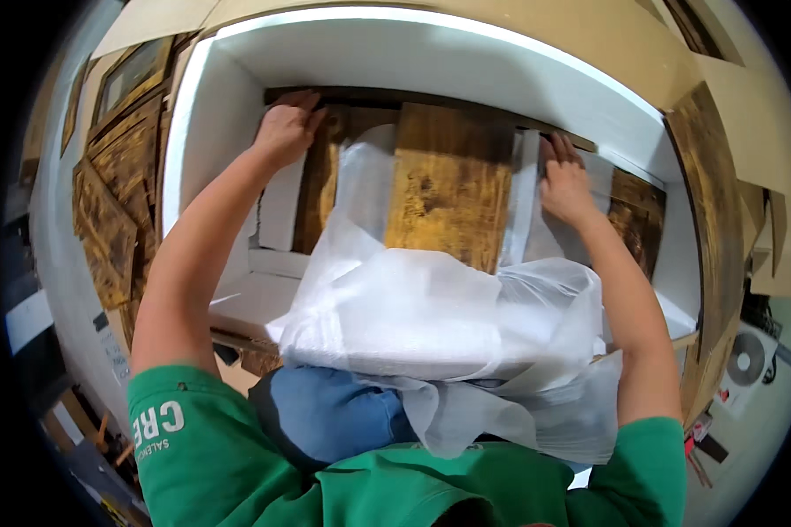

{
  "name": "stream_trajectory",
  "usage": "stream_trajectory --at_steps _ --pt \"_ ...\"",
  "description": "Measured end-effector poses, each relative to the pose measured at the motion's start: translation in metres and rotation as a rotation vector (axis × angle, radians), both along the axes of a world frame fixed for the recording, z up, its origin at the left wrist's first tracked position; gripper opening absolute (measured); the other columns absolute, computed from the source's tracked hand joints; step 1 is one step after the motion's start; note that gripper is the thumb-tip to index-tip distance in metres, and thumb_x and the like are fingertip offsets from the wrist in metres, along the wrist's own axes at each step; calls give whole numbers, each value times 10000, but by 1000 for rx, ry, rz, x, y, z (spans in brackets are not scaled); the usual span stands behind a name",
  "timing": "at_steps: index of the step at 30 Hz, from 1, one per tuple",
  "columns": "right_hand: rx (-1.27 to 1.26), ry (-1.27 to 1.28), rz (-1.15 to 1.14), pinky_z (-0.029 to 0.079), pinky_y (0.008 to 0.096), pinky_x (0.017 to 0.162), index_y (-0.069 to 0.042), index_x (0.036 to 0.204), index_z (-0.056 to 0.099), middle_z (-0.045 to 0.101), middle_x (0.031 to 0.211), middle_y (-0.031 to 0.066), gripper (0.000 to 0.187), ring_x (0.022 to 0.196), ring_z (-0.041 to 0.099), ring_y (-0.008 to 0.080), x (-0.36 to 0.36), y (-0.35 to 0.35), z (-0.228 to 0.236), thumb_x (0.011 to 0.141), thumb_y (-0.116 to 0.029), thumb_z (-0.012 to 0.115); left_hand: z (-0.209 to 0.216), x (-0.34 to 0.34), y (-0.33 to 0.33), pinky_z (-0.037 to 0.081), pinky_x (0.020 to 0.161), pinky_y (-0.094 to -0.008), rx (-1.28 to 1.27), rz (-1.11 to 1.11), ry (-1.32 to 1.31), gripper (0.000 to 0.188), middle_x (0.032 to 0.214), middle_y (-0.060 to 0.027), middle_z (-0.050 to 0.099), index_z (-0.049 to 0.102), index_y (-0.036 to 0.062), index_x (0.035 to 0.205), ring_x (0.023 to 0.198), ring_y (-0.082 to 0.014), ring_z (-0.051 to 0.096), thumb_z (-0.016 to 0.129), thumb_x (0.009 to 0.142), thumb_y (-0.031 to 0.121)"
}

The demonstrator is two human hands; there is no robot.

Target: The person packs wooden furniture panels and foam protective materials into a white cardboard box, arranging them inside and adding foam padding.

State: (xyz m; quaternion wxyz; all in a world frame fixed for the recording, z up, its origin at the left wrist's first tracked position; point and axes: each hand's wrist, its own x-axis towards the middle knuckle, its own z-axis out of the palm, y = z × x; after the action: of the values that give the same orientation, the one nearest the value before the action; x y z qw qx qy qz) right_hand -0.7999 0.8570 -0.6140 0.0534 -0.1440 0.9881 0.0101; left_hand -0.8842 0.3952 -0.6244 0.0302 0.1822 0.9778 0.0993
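A long, narrow dark wooden strip lies along the far inner wall of a white foam-lined box. My left hand grips the strip near its left end, fingers and thumb closed about it. Near the strip's right end, my right hand rests with fingers stretched out, their tips touching it. Between my hands lies a brown wood-grain board. Translucent white wrapping covers neighbouring parts, and a white wrapped bundle lies across the box's near side.
Brown wooden panels are stacked to the left of the box. A wood-grain board stands along its right side. Cardboard lies beyond the far rim. On the floor at right sits a white appliance with a round grille.
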Motion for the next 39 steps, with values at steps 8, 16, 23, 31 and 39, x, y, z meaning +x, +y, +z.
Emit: stream_trajectory --at_steps 8,16,23,31,39 --pt "23 -181 -85 160 448 1124 -42 1422 270 198 1497 179 668 1392 166 316 -1 -6 5 807 -242 438 -11 2 -3 330 1029 -390 -165 -68 116 553 1337 -185 447 450 -24 1293 1194 -352 413 436 938 400" --pt "83 -92 -179 128 449 1124 -52 1442 220 167 1495 213 716 1390 129 366 10 31 -9 880 -423 460 -22 7 -10 264 1065 -384 -206 -89 127 570 1377 -174 408 404 -17 1340 1226 -336 368 373 962 408" --pt "90 -44 -173 82 475 1119 -56 1458 160 109 1512 196 801 1403 70 350 20 34 -16 888 -556 418 -26 9 -12 260 1073 -362 -223 -72 157 563 1406 -157 374 386 0 1358 1256 -319 351 366 962 400" --pt "174 -11 -390 109 468 1103 -1 1446 166 133 1499 222 870 1400 85 350 40 46 -22 874 -612 405 -29 10 -12 228 1097 -354 -238 -93 181 572 1419 -153 361 364 4 1370 1298 -286 323 349 966 408" --pt "141 -16 -345 130 480 1097 2 1440 183 147 1492 236 905 1384 118 377 40 56 -11 850 -643 418 -32 10 -14 252 1079 -396 -113 -62 144 527 1417 -170 353 365 9 1369 1276 -352 321 416 953 330"
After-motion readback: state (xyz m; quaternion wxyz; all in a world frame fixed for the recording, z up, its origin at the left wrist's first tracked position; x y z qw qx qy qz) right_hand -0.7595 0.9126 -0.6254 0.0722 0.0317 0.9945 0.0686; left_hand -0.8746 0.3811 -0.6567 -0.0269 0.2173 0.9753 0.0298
